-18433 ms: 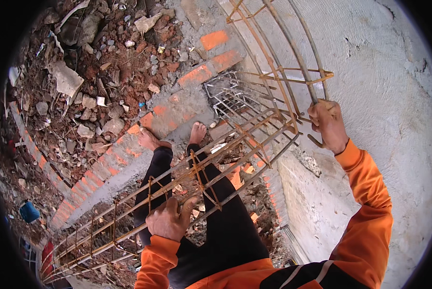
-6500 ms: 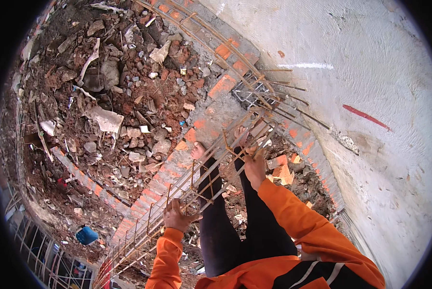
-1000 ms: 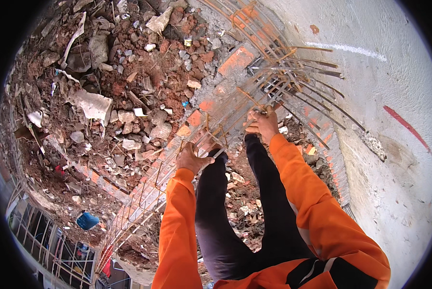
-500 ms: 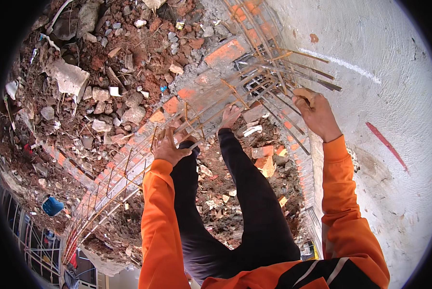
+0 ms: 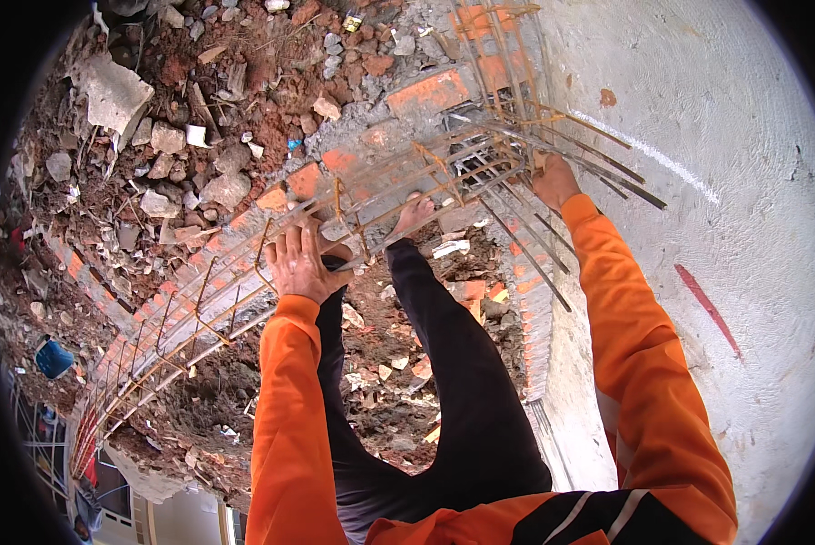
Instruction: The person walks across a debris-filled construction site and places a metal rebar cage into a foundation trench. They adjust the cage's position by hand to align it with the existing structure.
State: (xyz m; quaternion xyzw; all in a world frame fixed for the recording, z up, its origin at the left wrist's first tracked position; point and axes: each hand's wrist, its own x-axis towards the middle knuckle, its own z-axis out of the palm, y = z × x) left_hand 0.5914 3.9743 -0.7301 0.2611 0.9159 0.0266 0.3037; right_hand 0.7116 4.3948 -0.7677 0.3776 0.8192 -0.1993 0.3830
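Closest are the orange sleeves (image 5: 291, 413) of the person and the dark trousers (image 5: 469, 377), with the legs standing apart. The left hand (image 5: 300, 265) lies upon the steel bar cage (image 5: 360, 227), its fingers a little apart and the thumb turned aside; if it is clamped on a bar, I cannot tell. The cage runs slanting from the lower left up to the corner, above one bare foot (image 5: 414, 214). Half a second ago the right hand (image 5: 555, 182) was farther from the corner, on the wall side; now it has come to the crossing bars, with bent fingers touching there, but the fingertips are hidden and I cannot tell how it holds. The left hand has stayed on the cage. Under the cage goes a strip of brick and mortar (image 5: 306, 182). Beside it is red soil with broken stones (image 5: 162, 186). On the right rises a grey rough wall (image 5: 752, 236), bearing a white stroke (image 5: 648, 153) and a red stroke (image 5: 709, 311). Far at the left a blue container (image 5: 54, 359) lies on the soil
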